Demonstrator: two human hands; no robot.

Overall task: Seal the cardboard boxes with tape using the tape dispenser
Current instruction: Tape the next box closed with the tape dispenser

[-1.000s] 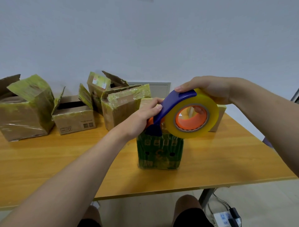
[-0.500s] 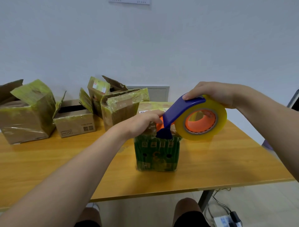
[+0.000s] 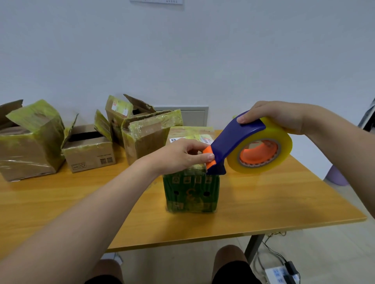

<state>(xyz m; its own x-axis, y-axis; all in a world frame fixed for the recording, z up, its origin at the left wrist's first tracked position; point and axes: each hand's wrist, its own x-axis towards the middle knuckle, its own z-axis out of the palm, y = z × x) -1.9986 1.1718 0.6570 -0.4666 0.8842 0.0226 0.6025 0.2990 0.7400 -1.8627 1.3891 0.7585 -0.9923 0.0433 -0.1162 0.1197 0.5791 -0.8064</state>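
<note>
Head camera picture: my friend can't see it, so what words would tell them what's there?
A person's right hand holds a blue tape dispenser with a yellowish tape roll at the top of a green box on a wooden table, while the left hand pinches its orange tip. More cardboard boxes, some open, sit back left.

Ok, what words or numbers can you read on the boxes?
"3", or so it looks: green box front.
Label on the taped box behind it: too blurred.
Sticker on the tall open box: too blurred.
Marks on the small open box: too small.
Sheet on the wall: too small.
</note>
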